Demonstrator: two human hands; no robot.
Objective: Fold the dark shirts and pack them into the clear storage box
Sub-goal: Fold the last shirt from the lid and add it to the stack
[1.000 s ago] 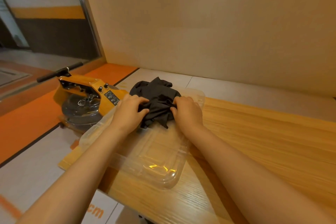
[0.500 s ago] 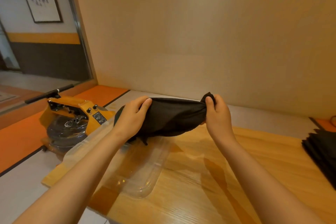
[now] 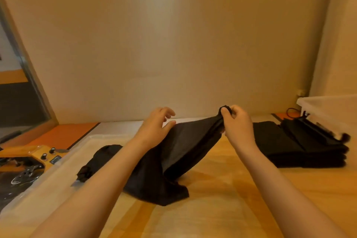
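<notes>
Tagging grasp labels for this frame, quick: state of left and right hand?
Left hand: open, fingers spread, thumb against the shirt edge.
Right hand: closed, pinching a bunched corner of the shirt.

Open tabletop between shirt and stack

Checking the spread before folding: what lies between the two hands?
In the head view, the dark shirt stretches between them: the right hand pinches one end, and the open left hand is at its other edge.

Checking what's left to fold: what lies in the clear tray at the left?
Bunched dark cloth lies in the clear tray; the left forearm hides whether it joins the held shirt.
</notes>
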